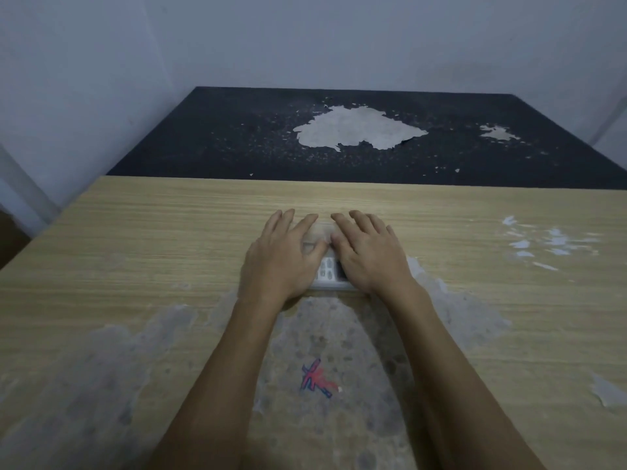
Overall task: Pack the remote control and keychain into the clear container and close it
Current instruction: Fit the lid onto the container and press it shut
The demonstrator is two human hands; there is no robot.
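A clear container [330, 284] lies on the wooden table [135, 239] in the middle of the view, its lid on top. Through the lid, between my hands, I see the white remote control [326, 269] with its buttons and a dark part beside it. My left hand [281, 256] lies flat on the left half of the lid, fingers spread. My right hand [368, 254] lies flat on the right half in the same way. Most of the container is hidden under both palms. The keychain does not show.
The table's veneer is worn off in grey patches near me, with a red and blue scribble [317, 379]. Behind it stands a dark surface [339, 137] with peeled pale patches. Walls close in at the back and left.
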